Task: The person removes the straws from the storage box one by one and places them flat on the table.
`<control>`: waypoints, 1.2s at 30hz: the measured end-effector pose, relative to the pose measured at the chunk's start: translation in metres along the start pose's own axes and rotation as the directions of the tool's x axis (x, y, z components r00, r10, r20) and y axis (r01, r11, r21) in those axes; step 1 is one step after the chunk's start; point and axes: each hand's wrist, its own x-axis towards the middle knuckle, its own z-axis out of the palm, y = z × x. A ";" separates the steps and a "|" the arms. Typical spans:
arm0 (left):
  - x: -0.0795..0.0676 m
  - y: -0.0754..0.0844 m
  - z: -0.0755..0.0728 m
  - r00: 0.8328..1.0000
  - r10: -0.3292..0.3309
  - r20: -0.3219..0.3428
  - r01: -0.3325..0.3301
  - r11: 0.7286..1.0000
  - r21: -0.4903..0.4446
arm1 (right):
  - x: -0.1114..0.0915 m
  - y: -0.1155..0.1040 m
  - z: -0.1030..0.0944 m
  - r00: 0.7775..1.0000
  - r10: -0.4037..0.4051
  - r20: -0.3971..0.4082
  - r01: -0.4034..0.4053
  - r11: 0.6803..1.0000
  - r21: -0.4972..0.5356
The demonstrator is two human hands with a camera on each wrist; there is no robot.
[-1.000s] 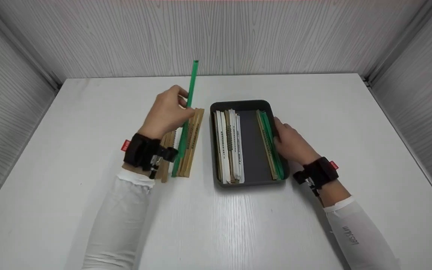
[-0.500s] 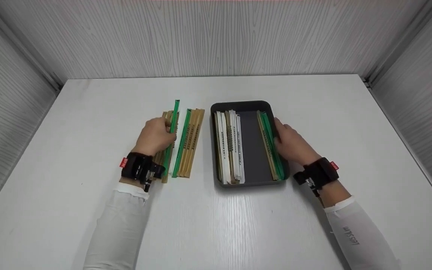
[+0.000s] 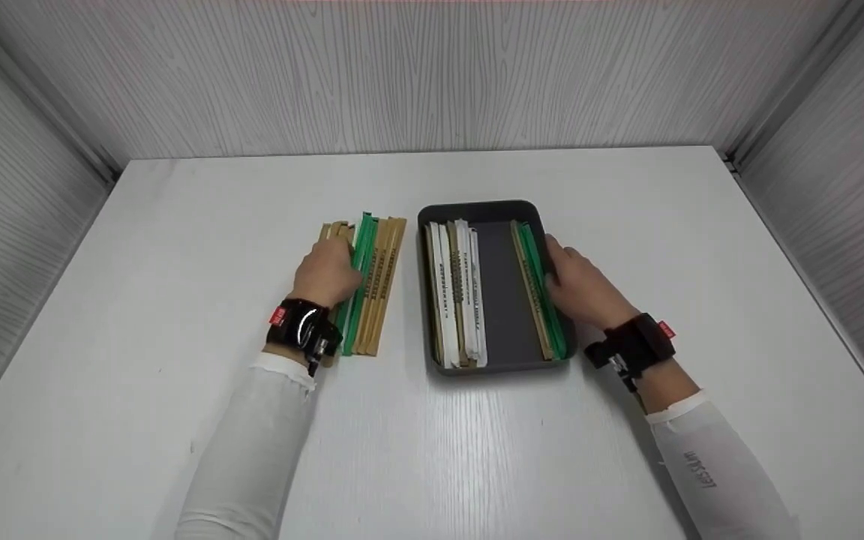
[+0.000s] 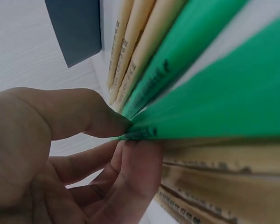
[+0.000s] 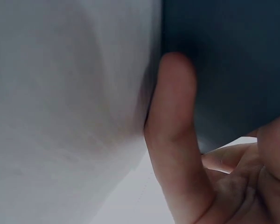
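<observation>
Pinching a long green stick [image 4: 224, 102], the left hand [image 3: 327, 274] has its thumb on one side and fingers on the other. The stick is thin and shiny with dark print. It is left of the dark gray box [image 3: 503, 300], between two bunches of brown sticks [image 3: 387, 285] and beside another green one. The right hand [image 3: 586, 285] rests a straight finger on the box's outside. Inside, white and brown sticks lie left, brown and green ones right. The held stick runs away from the person, far end leaning right
</observation>
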 end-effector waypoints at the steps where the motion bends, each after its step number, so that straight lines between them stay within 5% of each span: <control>1: 0.000 -0.001 0.001 1.000 0.002 0.000 -0.002 1.000 -0.002 | 0.000 0.000 0.000 1.000 0.000 0.002 0.000 1.000 0.000; 24: -0.001 0.002 0.002 0.999 0.036 -0.030 -0.035 0.999 0.010 | -0.001 0.000 0.000 1.000 -0.028 -0.004 0.028 0.999 -0.025; 30: -0.003 0.022 -0.014 0.995 0.082 -0.049 -0.081 0.996 0.026 | -0.001 0.000 -0.001 1.000 -0.010 -0.001 0.010 1.000 -0.010; 36: -0.007 0.061 -0.028 0.985 0.164 -0.057 -0.160 0.985 0.061 | 0.000 -0.001 -0.001 1.000 -0.004 0.003 0.004 1.000 -0.009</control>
